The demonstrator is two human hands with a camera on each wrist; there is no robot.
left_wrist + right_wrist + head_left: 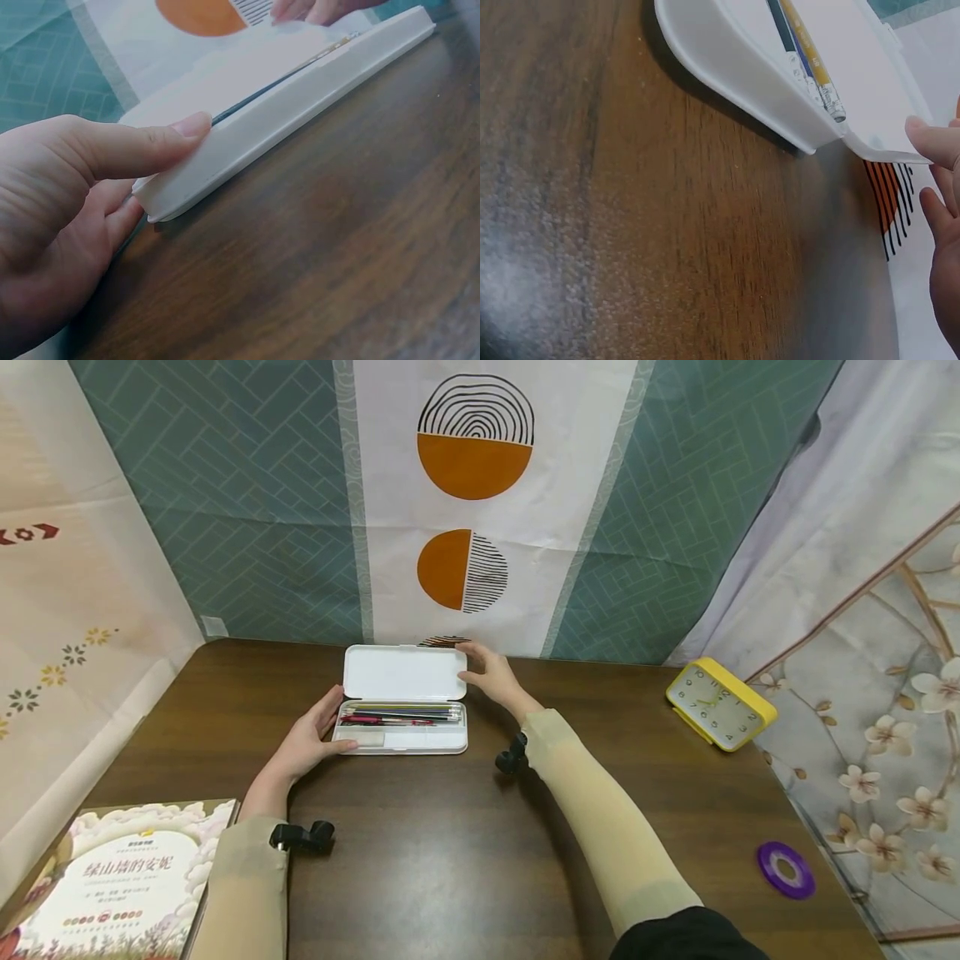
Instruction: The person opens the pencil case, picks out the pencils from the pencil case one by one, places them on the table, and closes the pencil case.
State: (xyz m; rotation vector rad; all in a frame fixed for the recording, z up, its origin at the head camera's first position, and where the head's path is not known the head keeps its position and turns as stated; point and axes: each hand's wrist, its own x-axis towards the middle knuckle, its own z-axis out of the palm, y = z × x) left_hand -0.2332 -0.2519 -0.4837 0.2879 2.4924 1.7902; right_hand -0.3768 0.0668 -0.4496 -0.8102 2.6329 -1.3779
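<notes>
A white pencil case [431, 749] lies on the brown table with its lid [405, 672] raised at the back. Several pencils [405, 712] and a red pen lie in its rear compartment. At the front left inside is a whitish block [369, 738]. My left hand [307, 737] grips the case's left end; in the left wrist view, the thumb [169, 142] lies over the front rim, with other fingers behind the end. My right hand [497, 678] holds the lid's right edge between thumb and fingers. Pencil ends with erasers [829, 101] show in the right wrist view.
A book [123, 877] with an illustrated cover lies at the front left, beside my left forearm. To the right stand a yellow clock [720, 703] and a purple ring [785, 870]. A patterned cloth [480, 518] hangs behind the table's back edge.
</notes>
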